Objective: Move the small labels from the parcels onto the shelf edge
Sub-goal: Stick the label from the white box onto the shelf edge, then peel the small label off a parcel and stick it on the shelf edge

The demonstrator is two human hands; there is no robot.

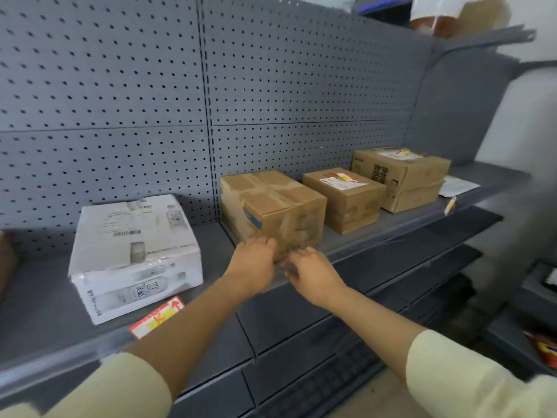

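Several parcels stand on the grey shelf. A white box is at the left, with a red and yellow label on the shelf edge below it. At the middle is a taped brown box with no label showing. My left hand and my right hand meet at the shelf edge just in front of this box, fingers close together and blurred. Whether they hold anything is hidden. Two more brown boxes carry labels on top, one and another. A further label hangs at the far right edge.
A perforated grey back panel rises behind the parcels. White paper lies right of the last box. Lower grey shelves step out below. An upper shelf at top right holds a brown object.
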